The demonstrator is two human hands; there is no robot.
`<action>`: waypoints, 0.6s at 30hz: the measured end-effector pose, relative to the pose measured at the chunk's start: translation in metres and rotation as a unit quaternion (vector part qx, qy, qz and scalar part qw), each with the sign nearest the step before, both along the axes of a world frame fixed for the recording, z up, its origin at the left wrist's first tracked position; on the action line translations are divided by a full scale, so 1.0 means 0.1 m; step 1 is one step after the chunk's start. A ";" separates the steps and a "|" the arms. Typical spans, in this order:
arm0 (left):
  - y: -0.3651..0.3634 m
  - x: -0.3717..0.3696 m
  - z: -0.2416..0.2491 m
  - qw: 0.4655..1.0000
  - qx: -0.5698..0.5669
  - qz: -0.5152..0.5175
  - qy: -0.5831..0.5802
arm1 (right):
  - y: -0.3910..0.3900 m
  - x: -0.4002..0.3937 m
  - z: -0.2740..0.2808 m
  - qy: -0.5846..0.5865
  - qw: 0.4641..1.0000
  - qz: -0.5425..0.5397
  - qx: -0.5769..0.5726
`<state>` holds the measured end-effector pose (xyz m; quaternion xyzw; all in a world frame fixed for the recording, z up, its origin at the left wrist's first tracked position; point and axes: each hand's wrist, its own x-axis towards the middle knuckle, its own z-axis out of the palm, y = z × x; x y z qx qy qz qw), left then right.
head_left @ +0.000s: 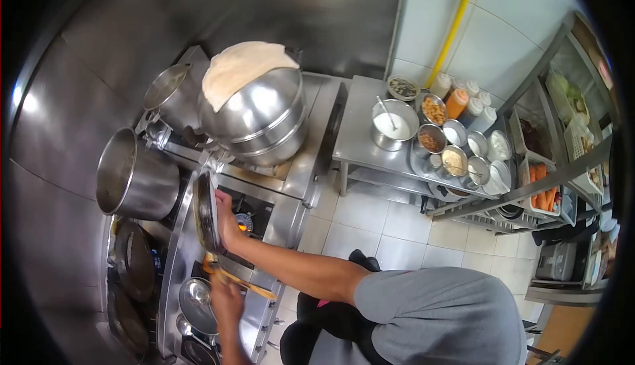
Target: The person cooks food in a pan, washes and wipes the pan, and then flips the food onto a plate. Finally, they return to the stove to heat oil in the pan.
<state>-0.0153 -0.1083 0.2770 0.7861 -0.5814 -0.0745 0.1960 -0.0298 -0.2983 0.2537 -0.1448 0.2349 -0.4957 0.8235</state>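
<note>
My right hand (228,223) grips a dark frying pan (207,213), which is tipped steeply onto its side above the stove. Close below it, my left hand (226,293) is closed on a wooden spatula (248,284). Orange-brown food (210,263) shows at the pan's lower edge, near the spatula's far end. Just beyond my right hand a burner (244,222) is lit. Beside my left hand lies a metal pan (206,322) with a shiny round piece in it. My left fingers are partly blurred.
A big domed steel pot (264,110) stands at the back, a pale cloth (245,67) over its lid. Tall pots (135,180) and dark pans (134,259) line the left. Right, a steel table (357,130) holds bowls and squeeze bottles (456,103); a rack (559,166) stands beyond.
</note>
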 end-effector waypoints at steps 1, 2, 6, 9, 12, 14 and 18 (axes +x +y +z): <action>-0.09 -0.17 0.37 0.996 0.032 0.079 0.007 | -0.08 -0.19 0.27 -0.084 0.995 0.010 0.049; -0.20 -0.34 0.80 0.992 0.082 0.096 -0.023 | -0.14 -0.46 0.53 -0.205 0.973 0.069 0.085; -0.51 -0.95 1.80 0.982 0.079 0.021 -0.172 | -0.34 -1.38 1.30 -0.362 0.929 0.070 0.042; -0.58 -1.44 1.62 0.952 0.156 -0.050 -0.260 | -0.39 -2.05 1.07 -0.412 0.904 0.095 0.067; -0.69 -1.93 0.91 0.959 0.175 -0.066 -0.215 | -0.36 -2.77 0.53 -0.427 0.896 0.066 0.106; -0.74 -2.23 0.80 0.974 0.156 -0.073 -0.147 | -0.35 -3.04 0.29 -0.386 0.918 -0.004 0.091; -0.84 -2.55 1.18 0.971 0.152 -0.089 -0.158 | -0.43 -3.35 0.45 -0.340 0.939 -0.048 0.033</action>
